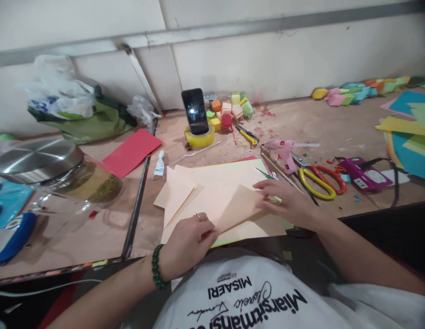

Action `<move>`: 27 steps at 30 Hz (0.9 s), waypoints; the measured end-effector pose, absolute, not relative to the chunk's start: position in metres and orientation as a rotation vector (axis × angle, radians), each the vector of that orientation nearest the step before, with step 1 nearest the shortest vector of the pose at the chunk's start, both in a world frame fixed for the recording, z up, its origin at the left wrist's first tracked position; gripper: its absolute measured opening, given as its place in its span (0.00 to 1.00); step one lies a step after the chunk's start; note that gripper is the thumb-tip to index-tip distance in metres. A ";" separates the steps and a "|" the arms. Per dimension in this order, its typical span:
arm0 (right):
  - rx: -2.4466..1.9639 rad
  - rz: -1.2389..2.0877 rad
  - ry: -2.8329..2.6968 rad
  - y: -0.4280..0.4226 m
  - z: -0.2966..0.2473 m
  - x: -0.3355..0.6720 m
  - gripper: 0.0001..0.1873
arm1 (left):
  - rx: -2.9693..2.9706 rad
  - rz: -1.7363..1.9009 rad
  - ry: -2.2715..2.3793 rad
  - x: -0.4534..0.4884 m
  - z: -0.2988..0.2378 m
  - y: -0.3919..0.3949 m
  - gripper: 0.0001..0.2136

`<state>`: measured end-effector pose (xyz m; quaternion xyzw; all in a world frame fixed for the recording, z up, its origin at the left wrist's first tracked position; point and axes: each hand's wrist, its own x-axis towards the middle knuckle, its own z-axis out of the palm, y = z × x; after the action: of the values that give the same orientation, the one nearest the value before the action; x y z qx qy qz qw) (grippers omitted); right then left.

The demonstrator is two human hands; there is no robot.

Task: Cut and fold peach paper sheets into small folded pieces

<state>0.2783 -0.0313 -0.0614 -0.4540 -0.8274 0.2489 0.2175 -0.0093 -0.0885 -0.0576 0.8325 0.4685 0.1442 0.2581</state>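
A peach paper sheet point(229, 205) lies folded over on a stack of peach and pale yellow sheets point(226, 176) at the table's near edge. My left hand point(190, 242), with a ring and a green bead bracelet, pinches the folded flap's lower left corner. My right hand point(287, 201) rests on the flap's right end, fingers curled and pressing it down. A second folded peach sheet point(176, 194) lies just to the left.
Yellow scissors point(317, 183), orange scissors point(330, 176), a pink glue gun point(284, 148) and a purple tool point(361, 171) lie right of the paper. A phone point(196, 111) leans on a tape roll point(199, 137). A lidded glass jar point(57, 176) lies left; coloured foam cubes point(231, 109) and a red sheet point(131, 151) sit behind.
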 end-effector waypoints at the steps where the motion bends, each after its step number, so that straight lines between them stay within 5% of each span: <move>1: -1.352 0.690 -2.292 -0.028 -0.059 0.274 0.11 | 2.232 0.372 1.321 -0.009 -0.057 -0.087 0.14; 7: -1.753 0.732 -2.424 -0.017 -0.039 0.247 0.28 | 2.100 0.262 1.489 -0.007 -0.054 -0.082 0.02; 9: -1.827 0.818 -2.450 -0.014 -0.036 0.242 0.31 | 2.055 0.245 1.479 -0.007 -0.055 -0.082 0.10; 14: -1.742 0.839 -2.490 -0.014 -0.037 0.238 0.25 | 2.155 0.199 1.420 -0.010 -0.057 -0.083 0.25; 21: -1.715 0.733 -2.521 -0.022 -0.038 0.232 0.22 | 2.554 0.027 1.355 -0.012 -0.019 -0.048 0.18; 27: -1.672 0.809 -2.422 -0.023 -0.042 0.233 0.22 | 2.560 -0.163 1.372 0.013 -0.023 0.017 0.25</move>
<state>0.2334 -0.0231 -0.0422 -0.5474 -0.7926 0.2648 0.0446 0.0131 0.0165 -0.0231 0.8741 0.4684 -0.0555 0.1161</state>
